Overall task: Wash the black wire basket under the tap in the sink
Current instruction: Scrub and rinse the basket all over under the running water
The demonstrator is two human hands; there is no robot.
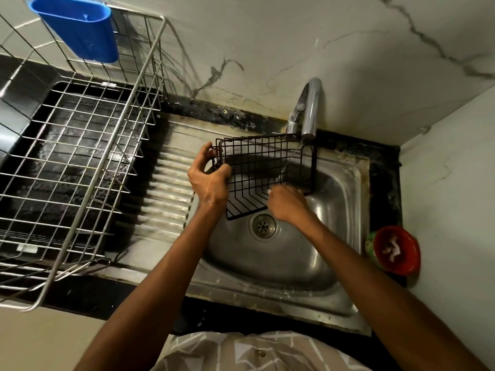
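The black wire basket [257, 167] is tilted above the steel sink [334, 250], its far rim under the chrome tap [310, 108]. A thin stream of water falls from the spout through the basket's right side. My left hand [209, 180] grips the basket's left edge, fingers curled around the wires. My right hand [288, 204] rests on the basket's lower right corner, fingers pressed against the wires. The drain [263, 225] shows below the basket.
A large steel dish rack [80, 156] stands on the left over the counter, with a blue plastic holder [80, 28] hung on its back. The ribbed drainboard [166, 194] lies between rack and basin. A red bowl [396, 250] sits at the right by the wall.
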